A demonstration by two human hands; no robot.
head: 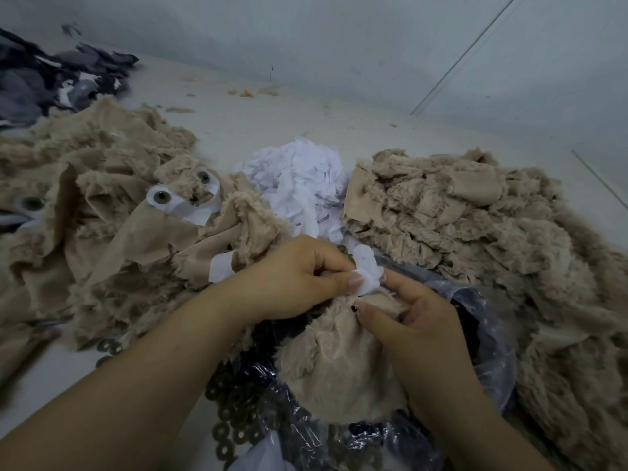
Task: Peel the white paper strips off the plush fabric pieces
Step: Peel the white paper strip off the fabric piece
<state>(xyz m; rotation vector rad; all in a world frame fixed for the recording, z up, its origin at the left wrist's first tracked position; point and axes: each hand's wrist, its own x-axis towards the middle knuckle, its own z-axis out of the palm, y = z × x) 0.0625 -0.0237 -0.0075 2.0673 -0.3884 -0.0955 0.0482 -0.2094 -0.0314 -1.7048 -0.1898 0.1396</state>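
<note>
Both forearms reach in from the near edge and meet over the middle of the pale surface (278, 130). The left hand (299, 277) lies knuckles-up, its fingers (355, 279) curled in and pinching a small white paper strip (368, 271) between thumb and forefinger. The right hand (418, 321) comes in from below, wrist bent, thumb and fingers grasping the top of a beige plush fabric piece (339, 362) just under the strip; its forefinger stretches up to touch the paper. That piece hangs over a crinkled clear plastic bag (489, 341) with dark round washers (234, 416) spilling beside it. To the left sits a heap of plush pieces (102, 212), some with plastic eyes and white strips stuck on. To the right is another plush heap (475, 226), and between them, behind the hands, a mound of loose white paper (299, 181). Dark grey fabric scraps (51, 79) lie far left.
</note>
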